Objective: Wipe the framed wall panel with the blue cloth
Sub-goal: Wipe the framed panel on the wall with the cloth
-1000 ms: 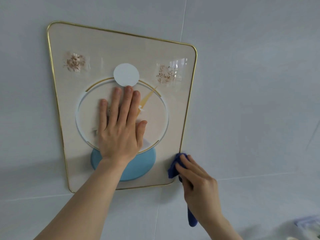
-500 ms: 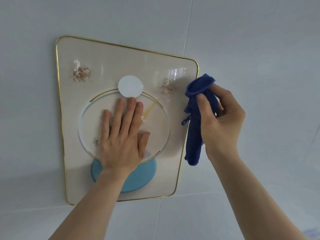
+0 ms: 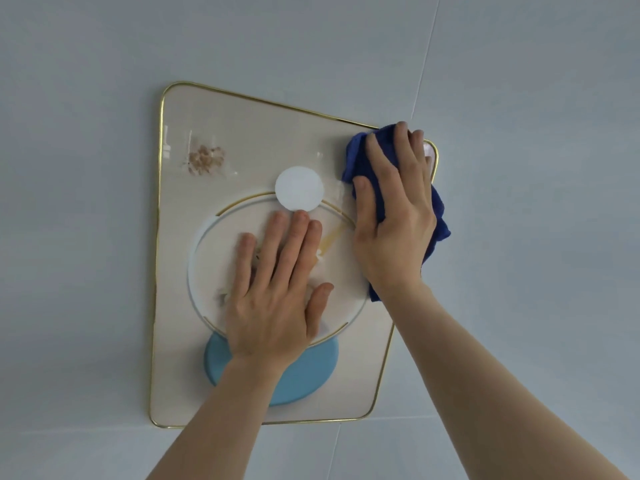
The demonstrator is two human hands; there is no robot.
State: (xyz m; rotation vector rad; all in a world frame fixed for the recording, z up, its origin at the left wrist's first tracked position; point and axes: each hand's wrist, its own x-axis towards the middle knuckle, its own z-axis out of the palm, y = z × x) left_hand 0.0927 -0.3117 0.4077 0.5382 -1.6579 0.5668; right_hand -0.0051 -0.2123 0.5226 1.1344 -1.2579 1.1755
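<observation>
Leftward, a brown smudge (image 3: 206, 160) sits near the upper left corner of the framed wall panel (image 3: 263, 140), which hangs on the wall. My left hand (image 3: 273, 289) lies spread flat on its middle, bracing it. My right hand (image 3: 394, 216) presses the blue cloth (image 3: 360, 154) flat at the upper right corner, so the smudge lies straight left of it, nearer the left hand.

Gold-framed wall panel (image 3: 242, 140) on pale tiled wall (image 3: 104, 46), centre of frame. Left hand (image 3: 273, 299) flat, fingers spread, on the ring design mid-panel. Right hand (image 3: 394, 216) presses blue cloth (image 3: 356, 157) against panel's upper right corner; cloth hangs out below the palm. Brown smudge (image 3: 206, 160) at panel's upper left. White disc (image 3: 299, 188) above left fingertips, light-blue disc (image 3: 304, 372) under left wrist.
</observation>
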